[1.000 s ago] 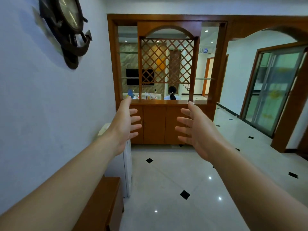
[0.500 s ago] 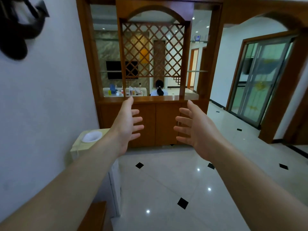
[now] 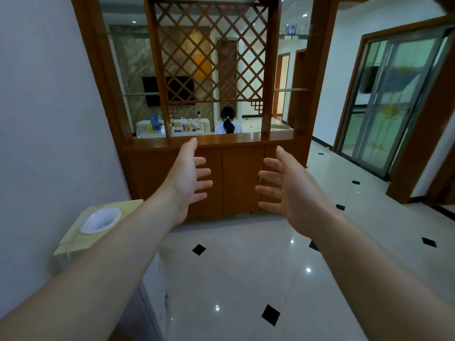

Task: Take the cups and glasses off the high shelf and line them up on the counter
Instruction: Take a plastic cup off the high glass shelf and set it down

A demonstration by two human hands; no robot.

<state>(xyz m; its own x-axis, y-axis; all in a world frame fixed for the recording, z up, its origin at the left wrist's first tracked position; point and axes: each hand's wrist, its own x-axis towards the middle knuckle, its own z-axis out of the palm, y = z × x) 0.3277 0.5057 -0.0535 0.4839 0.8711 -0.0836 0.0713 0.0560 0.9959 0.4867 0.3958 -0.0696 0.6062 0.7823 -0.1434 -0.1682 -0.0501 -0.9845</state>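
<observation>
Glasses [image 3: 293, 29]: a few small clear ones and one blue-tinted, standing in a row on the upper glass shelf [image 3: 294, 35] in the right bay of the wooden room divider [image 3: 320, 77], near its top right corner. Exact count cannot be told; they are small and blurred. They sit high above and well apart from both hands.

Left hand [image 3: 189, 175]: raised in front of the divider's lower cabinet doors [image 3: 242, 180], palm turned inward, fingers [image 3: 203, 173] spread and nearly straight, holding nothing. Thumb tip lies level with the counter [image 3: 221, 141] edge in this view.

Right hand [image 3: 293, 190]: raised opposite the left, palm turned inward, fingers [image 3: 267, 174] spread and slightly bent, holding nothing. The two hands face each other with a gap between them, touching neither the cabinet nor each other.

Counter: a glossy wooden ledge running across the divider above the cabinet doors, below the lattice panel [image 3: 211, 52]. A lower glass shelf [image 3: 290, 90] in the right bay carries nothing that can be made out.

White funnel-shaped inlet [image 3: 100, 220]: set into the top of a pale water dispenser [image 3: 98, 227] against the left wall, under the left forearm.

Beyond the divider: a seated person [image 3: 227, 124] seen from behind, beside a table [image 3: 172, 126] crowded with bottles and small items, too small to identify
</observation>
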